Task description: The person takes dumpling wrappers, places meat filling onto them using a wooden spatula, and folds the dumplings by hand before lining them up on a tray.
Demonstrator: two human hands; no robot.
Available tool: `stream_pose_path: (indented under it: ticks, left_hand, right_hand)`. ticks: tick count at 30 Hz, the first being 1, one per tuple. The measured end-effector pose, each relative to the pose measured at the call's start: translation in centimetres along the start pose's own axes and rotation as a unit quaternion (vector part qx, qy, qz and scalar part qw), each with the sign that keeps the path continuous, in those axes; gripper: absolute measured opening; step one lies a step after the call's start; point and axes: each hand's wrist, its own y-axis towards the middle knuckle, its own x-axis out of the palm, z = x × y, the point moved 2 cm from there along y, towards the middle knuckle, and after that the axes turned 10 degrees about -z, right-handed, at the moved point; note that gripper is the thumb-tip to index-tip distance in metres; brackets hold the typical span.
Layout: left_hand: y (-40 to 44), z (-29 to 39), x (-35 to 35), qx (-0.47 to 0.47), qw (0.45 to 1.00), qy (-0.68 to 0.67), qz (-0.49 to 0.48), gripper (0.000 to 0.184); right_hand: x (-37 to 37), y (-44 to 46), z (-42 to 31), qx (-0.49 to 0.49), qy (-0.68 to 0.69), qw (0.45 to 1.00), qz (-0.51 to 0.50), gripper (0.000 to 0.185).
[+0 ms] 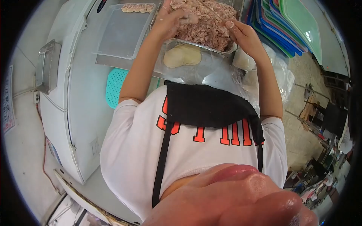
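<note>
My left hand (168,22) is over the left side of a clear tub (217,48) heaped with minced meat filling (205,32). Its fingers are curled and partly blurred, with something pale by the fingertips that I cannot make out. At the tub's right side, my right hand (243,34) pinches a thin stick (212,10) that slants up and left across the meat. Nearer to me lies a pile of round dough wrappers (183,55). Left of the tub, pleated dumplings (137,8) sit in a row at the far end of a clear plastic tray (120,33).
Stacked coloured plastic lids (277,26) stand at the right, above plastic-bagged white items (260,71). A turquoise perforated basket (116,87) is beside my left arm. A white freezer (81,86) is at left, with a metal pan (48,66) beyond it.
</note>
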Motion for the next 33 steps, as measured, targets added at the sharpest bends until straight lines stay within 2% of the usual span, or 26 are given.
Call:
stream_pose_path:
  ticks: [1, 2, 3, 6, 9, 12, 15, 18, 19, 21, 23, 24, 25, 26, 28, 30, 31, 33]
  left_hand:
    - [-0.2, 0.8, 0.5, 0.007, 0.992, 0.124, 0.011, 0.042]
    - [-0.3, 1.9, 0.8, 0.046, 0.961, 0.271, 0.019, 0.048]
    - [-0.4, 2.8, 1.0, 0.082, 0.907, 0.412, 0.026, 0.056]
    - [0.0, 2.6, -1.1, 0.038, 0.879, 0.466, -0.094, 0.049]
    - [0.3, 3.3, -0.2, 0.068, 0.843, 0.509, -0.16, 0.045]
    - [0.2, 4.5, 2.7, -0.003, 0.758, 0.627, -0.18, 0.049]
    - [1.1, 0.8, -0.4, -0.083, 0.808, 0.567, -0.14, 0.049]
    - [1.4, -2.7, -3.4, -0.152, 0.872, 0.464, -0.019, 0.041]
    - [1.5, -2.5, -3.3, -0.193, 0.866, 0.46, -0.034, 0.043]
    - [1.4, 0.8, 0.2, -0.279, 0.847, 0.447, -0.07, 0.048]
    - [0.0, 0.2, 0.3, -0.221, 0.9, 0.37, -0.059, 0.056]
    - [-0.1, 0.4, 0.0, -0.189, 0.921, 0.335, -0.056, 0.06]
    - [-0.3, 0.8, -0.2, -0.165, 0.924, 0.327, -0.112, 0.064]
    - [-0.7, 1.1, -0.5, -0.162, 0.917, 0.349, -0.104, 0.063]
    - [-0.8, 1.6, -0.9, -0.148, 0.902, 0.395, -0.086, 0.062]
    - [-0.7, 3.8, 2.0, -0.066, 0.875, 0.469, -0.101, 0.056]
    - [-0.8, 4.5, 3.2, -0.027, 0.856, 0.504, -0.108, 0.053]
    - [-0.3, 3.9, 3.2, -0.006, 0.85, 0.511, -0.128, 0.048]
  right_hand:
    - [-0.5, -0.3, -0.2, 0.007, 0.01, 1.0, -0.025, 0.036]
    - [-0.8, -0.5, -0.3, 0.013, 0.021, 0.998, -0.05, 0.035]
    - [-1.0, -0.7, -0.3, 0.02, 0.032, 0.996, -0.076, 0.034]
    - [-1.2, -1.0, -0.3, -0.062, -0.03, 0.994, -0.089, 0.034]
    - [-0.4, -0.3, 0.7, -0.064, -0.08, 0.989, -0.111, 0.032]
    - [-0.5, 1.4, 4.5, -0.085, -0.084, 0.986, -0.115, 0.029]
    - [-1.8, 2.3, 6.0, -0.144, -0.287, 0.947, -0.009, 0.027]
    - [0.0, 0.8, 2.7, -0.127, -0.339, 0.927, 0.094, 0.028]
    - [1.0, 0.5, 2.0, -0.136, -0.345, 0.924, 0.091, 0.028]
    - [1.4, 2.4, 5.4, -0.077, -0.383, 0.917, 0.075, 0.028]
    - [0.3, 3.4, 8.9, -0.016, -0.441, 0.897, 0.023, 0.029]
    - [-0.5, 3.3, 9.0, -0.022, -0.414, 0.91, 0.019, 0.027]
    - [-1.2, 2.7, 9.1, -0.023, -0.386, 0.922, 0.013, 0.026]
    - [-1.6, 1.9, 9.0, -0.023, -0.358, 0.933, 0.005, 0.025]
    - [-2.9, 0.7, 8.0, -0.007, -0.205, 0.979, -0.002, 0.027]
    - [-3.4, -0.1, 6.9, 0.033, -0.055, 0.997, -0.04, 0.03]
    - [-3.3, -0.6, 5.6, -0.001, -0.048, 0.998, -0.051, 0.03]
    - [-2.3, -1.2, 3.0, -0.068, -0.032, 0.995, -0.068, 0.031]
